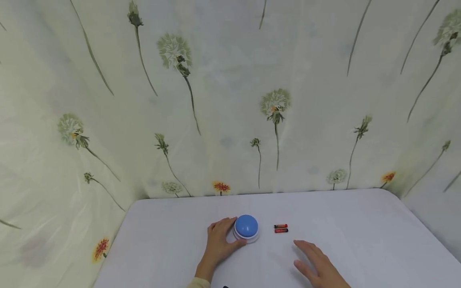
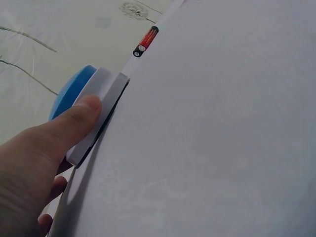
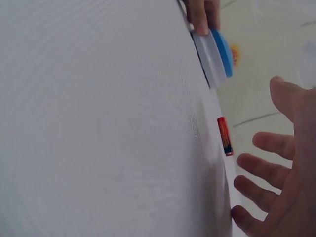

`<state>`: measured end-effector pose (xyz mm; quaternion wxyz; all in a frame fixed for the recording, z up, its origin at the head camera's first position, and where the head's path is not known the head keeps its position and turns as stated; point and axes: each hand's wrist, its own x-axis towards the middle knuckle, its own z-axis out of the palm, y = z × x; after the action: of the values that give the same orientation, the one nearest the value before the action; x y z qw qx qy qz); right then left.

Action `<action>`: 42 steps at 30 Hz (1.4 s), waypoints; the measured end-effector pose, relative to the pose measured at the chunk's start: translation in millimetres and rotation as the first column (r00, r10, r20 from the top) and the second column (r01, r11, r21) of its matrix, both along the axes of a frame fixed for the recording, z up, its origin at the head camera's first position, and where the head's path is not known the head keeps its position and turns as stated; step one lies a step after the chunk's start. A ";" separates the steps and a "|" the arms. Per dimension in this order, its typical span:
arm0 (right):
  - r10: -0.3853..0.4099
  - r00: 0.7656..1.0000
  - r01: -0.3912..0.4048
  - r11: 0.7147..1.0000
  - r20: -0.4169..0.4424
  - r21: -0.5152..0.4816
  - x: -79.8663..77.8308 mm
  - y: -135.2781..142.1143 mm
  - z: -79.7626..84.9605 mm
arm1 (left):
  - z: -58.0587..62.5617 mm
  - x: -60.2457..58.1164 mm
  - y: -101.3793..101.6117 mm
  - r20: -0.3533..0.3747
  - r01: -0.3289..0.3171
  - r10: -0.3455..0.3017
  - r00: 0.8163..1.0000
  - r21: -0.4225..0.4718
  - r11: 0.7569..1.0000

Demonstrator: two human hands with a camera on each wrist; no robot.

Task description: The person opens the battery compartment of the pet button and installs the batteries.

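A round push-button light with a blue dome and a white base [image 1: 246, 226] stands on the white table. My left hand [image 1: 218, 244] grips it from the left, thumb on the near side of the base and fingers round the far side. In the left wrist view the thumb [image 2: 81, 116] presses the white rim below the blue dome [image 2: 74, 91]. Two red-and-black batteries [image 1: 281, 228] lie side by side to the right of the button. My right hand [image 1: 317, 264] hovers nearer and to the right of them, fingers spread and holding nothing.
The white tabletop [image 1: 353, 228] runs back to a hanging cloth [image 1: 230, 100] printed with dandelions, which also closes off the left and right sides. A small dark object [image 1: 225, 287] shows at the bottom edge of the head view.
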<state>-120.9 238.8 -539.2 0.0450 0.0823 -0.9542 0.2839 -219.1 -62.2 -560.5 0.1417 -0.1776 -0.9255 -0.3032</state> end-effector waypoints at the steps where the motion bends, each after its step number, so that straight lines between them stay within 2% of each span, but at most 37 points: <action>1: 0.002 1.000 -0.002 1.000 -0.002 -0.003 1.7 -2.4 -1.2 | -1.4 1.9 -1.0 0.005 -0.001 0.001 1.000 -0.001 1.000; 5: 0.025 1.000 -0.025 0.999 0.001 -0.024 2.2 -10.3 -0.2 | -3.7 4.3 -2.5 0.000 -0.001 0.001 1.000 0.001 1.000; 10: 0.068 0.991 -0.056 0.993 0.113 -0.101 -6.0 -19.1 9.4 | -3.1 1.8 -1.8 -0.019 0.001 -0.001 1.000 -0.013 1.000; 12: 0.100 0.987 -0.083 0.988 0.127 -0.131 -10.9 -22.3 11.6 | -3.1 1.5 -2.4 -0.028 -0.004 0.004 1.000 -0.011 1.000; 15: 0.180 0.982 -0.165 0.969 0.063 -0.185 -19.4 -25.8 12.1 | -3.7 1.3 -3.0 -0.023 -0.014 0.014 1.000 -0.006 1.000; 19: 0.264 0.963 -0.269 0.931 -0.055 -0.246 -29.8 -32.1 11.9 | -5.6 1.9 -3.0 0.003 -0.014 0.014 1.000 -0.002 1.000; 26: 0.246 0.968 -0.251 0.909 -0.058 -0.333 -40.9 -50.4 14.0 | -6.2 1.8 -1.5 0.001 -0.003 0.003 1.000 -0.010 1.000; 31: 0.257 0.963 -0.268 0.890 -0.078 -0.368 -48.7 -61.4 10.4 | -4.4 0.6 -1.3 -0.004 -0.006 0.006 1.000 -0.018 1.000; 42: 0.226 0.973 -0.226 0.903 -0.045 -0.364 -58.7 -69.6 4.5 | -1.1 2.4 -1.3 0.007 -0.007 0.007 1.000 -0.028 1.000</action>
<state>-179.6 169.2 -534.7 0.0271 0.1826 -0.8683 0.4604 -216.7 -63.5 -561.6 0.1372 -0.1752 -0.9307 -0.2903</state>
